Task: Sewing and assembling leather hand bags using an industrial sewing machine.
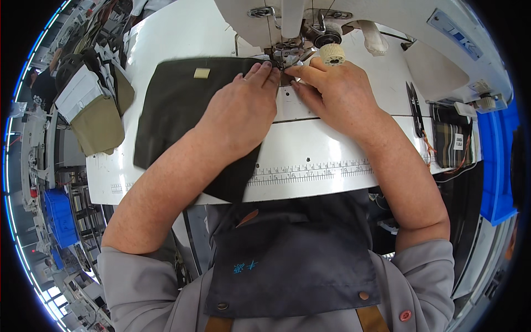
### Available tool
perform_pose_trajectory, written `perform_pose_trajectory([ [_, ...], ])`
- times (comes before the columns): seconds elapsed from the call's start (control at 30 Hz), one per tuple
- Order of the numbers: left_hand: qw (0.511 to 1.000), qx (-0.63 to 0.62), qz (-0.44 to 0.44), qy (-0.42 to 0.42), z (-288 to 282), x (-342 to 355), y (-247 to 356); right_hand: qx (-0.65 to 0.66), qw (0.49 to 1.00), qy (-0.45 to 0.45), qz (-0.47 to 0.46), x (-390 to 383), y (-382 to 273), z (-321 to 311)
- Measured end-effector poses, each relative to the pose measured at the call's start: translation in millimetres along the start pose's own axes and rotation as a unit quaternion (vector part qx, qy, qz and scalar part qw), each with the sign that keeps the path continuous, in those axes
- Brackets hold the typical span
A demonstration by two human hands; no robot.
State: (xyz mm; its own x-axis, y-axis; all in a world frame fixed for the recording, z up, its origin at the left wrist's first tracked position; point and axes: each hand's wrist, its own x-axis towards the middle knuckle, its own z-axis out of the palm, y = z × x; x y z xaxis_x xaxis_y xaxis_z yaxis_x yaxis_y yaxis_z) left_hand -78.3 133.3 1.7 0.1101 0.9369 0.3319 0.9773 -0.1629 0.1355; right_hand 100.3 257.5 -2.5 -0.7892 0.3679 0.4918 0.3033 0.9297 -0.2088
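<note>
A dark green piece of cloth (171,110) lies on the white sewing table, its right upper edge at the sewing machine's presser foot (286,52). On the cloth is a small pale yellow tag (202,73). My left hand (246,105) rests flat on the cloth, fingers stretched toward the needle area. From the right, my right hand (334,91) reaches in close to the presser foot. Its index finger points at the cloth's edge, and the thumb sits apart below it. The cloth's lower corner hangs over the table's front edge.
The sewing machine head (376,16) overhangs the far side. Black scissors (414,109) lie at the right, beside a striped cloth bundle (452,135). A ruler strip (310,172) runs along the front edge. Stacked olive and white cloth pieces (94,116) hang at the left; a blue bin (496,166) stands right.
</note>
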Motion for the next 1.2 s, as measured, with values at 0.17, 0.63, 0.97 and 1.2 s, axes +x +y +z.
perform_pose_trajectory([
  [0.17,1.000,0.000,0.016,-0.019,-16.3,6.0,-2.7,-0.006,1.000,0.001,-0.010,-1.2,-0.6,-0.5],
  [0.63,0.992,-0.121,0.015,0.031,-3.5,-4.8,-7.2,-0.021,1.000,-0.008,-0.006,-1.6,-0.8,1.3],
  [0.97,0.993,-0.113,0.019,0.033,-3.2,-1.1,-7.8,-0.012,1.000,-0.012,0.008,-0.8,0.5,0.4],
  [1.2,0.994,-0.096,0.025,0.038,-0.1,0.7,-12.8,-0.007,1.000,-0.006,0.006,-0.2,0.4,-0.6],
])
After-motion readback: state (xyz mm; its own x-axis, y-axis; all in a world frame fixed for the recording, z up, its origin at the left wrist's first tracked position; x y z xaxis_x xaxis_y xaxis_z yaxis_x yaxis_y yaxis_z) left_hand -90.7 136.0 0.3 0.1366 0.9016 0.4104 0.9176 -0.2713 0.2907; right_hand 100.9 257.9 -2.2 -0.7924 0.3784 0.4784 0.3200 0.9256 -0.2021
